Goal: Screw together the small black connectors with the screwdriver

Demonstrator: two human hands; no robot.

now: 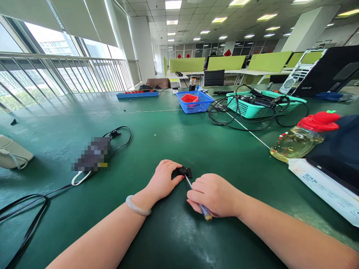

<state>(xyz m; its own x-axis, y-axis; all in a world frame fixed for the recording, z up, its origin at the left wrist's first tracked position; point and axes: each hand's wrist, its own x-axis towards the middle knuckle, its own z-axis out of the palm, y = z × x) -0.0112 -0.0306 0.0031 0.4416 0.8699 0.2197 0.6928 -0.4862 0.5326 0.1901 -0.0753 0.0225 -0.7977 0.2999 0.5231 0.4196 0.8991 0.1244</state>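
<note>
My left hand (pixel 164 179) pinches a small black part (pixel 185 171) between thumb and fingers, low over the green tabletop. What kind of part it is I cannot make out; its left side is covered by my fingers. In my right hand (pixel 211 194) is a screwdriver (pixel 206 213), its blue-grey handle sticking out below my fingers. The thin metal shaft slants up and left, and its tip meets the lower edge of the black part. Whether the tip sits in a screw is too small to tell.
A lanyard with a blurred badge (pixel 92 154) lies on the left. Ahead stand a blue basket (pixel 196 106) and a teal basket (pixel 252 109) with black cables. To the right are a red-lidded glass jug (pixel 298 142) and a white packet (pixel 325 190). A blue strip (pixel 137 95) lies far back.
</note>
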